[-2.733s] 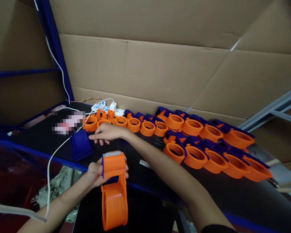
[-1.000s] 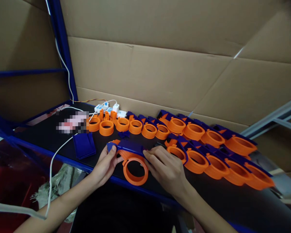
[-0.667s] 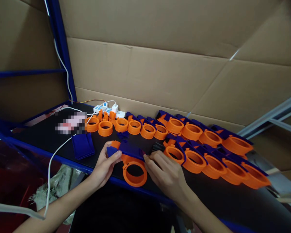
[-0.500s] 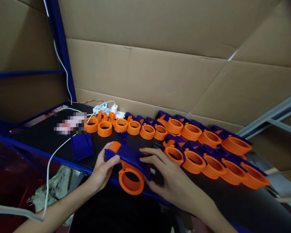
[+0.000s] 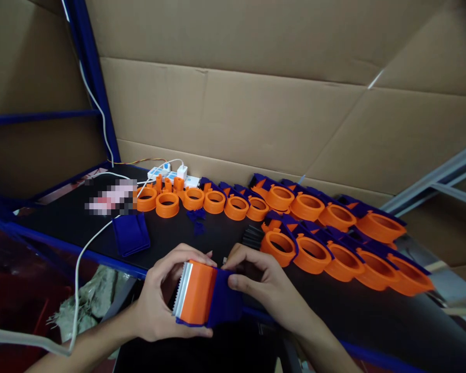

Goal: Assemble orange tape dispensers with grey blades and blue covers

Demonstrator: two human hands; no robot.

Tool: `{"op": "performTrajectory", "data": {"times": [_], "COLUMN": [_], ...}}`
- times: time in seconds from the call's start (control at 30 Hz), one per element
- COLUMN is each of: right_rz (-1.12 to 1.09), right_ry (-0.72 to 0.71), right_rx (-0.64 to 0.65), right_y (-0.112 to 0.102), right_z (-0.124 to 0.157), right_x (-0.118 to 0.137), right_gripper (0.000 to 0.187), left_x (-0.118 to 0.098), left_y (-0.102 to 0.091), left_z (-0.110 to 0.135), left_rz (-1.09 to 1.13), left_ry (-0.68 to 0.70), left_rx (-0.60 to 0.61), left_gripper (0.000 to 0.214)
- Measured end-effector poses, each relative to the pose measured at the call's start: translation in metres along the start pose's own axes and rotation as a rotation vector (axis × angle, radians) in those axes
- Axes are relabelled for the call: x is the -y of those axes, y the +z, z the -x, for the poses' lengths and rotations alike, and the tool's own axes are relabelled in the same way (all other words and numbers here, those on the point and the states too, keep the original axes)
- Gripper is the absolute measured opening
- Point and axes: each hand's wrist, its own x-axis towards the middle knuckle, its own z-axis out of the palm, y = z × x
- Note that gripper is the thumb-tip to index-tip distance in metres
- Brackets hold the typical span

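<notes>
An orange and blue tape dispenser (image 5: 197, 295) is held up at the table's front edge, its end with a serrated metal blade (image 5: 181, 290) turned to face me. My left hand (image 5: 155, 298) is closed around the orange end, thumb and fingers at its opposite edges. With thumb and bent fingers, my right hand (image 5: 266, 285) grips the top edge of the blue body. The dispenser's ring is out of sight from this angle. Behind it lie small blue pieces (image 5: 196, 220), and a stack of black strips (image 5: 251, 237) is near my right fingers.
Several similar dispensers (image 5: 312, 254) stand in two rows on the right. Orange rings (image 5: 167, 204) line the back, near a white power strip (image 5: 192, 181). Flat blue plates (image 5: 131, 234) lie at the left. A white cable (image 5: 77, 282) hangs over the front edge beside my left arm.
The dispenser has been turned so its bladed end faces me and its ring is hidden. My left hand has shifted its hold around that end; my right fingers have closed on the blue body.
</notes>
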Motion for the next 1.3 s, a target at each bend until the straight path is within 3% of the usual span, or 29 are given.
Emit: {"op": "performTrajectory", "data": {"times": [0.47, 0.6, 0.8, 0.93, 1.03, 1.17, 1.3], "right_rz": [-0.071, -0.009, 0.502, 0.849, 0.991, 0.926, 0.996], "right_ry": [0.124, 0.085, -0.312, -0.484, -0.531, -0.536, -0.47], "right_rx": [-0.031, -0.025, -0.266, -0.114, -0.106, -0.135, -0.285], "right_y": [0.0, -0.001, 0.002, 0.012, 0.013, -0.011, -0.068], "right_z": [0.005, 0.003, 0.004, 0.014, 0.011, -0.017, -0.066], "right_x": [-0.006, -0.009, -0.006, 0.005, 0.007, 0.005, 0.005], "right_gripper": [0.036, 0.033, 0.018, 0.041, 0.039, 0.031, 0.023], "left_x": [-0.01, -0.008, 0.006, 0.019, 0.026, 0.031, 0.037], "left_y": [-0.003, -0.001, 0.003, 0.003, 0.003, 0.0, -0.004], "left_z": [0.0, 0.001, 0.003, 0.0, -0.004, -0.01, -0.015], "left_rz": [0.0, 0.039, 0.132, 0.323, 0.396, 0.469, 0.416], "left_ry": [-0.079, -0.128, -0.274, -0.395, -0.443, -0.45, -0.476], "left_rx": [0.038, 0.033, -0.24, -0.503, -0.553, -0.497, -0.421], "left_gripper": [0.082, 0.081, 0.073, 0.053, 0.041, 0.038, 0.043]}}
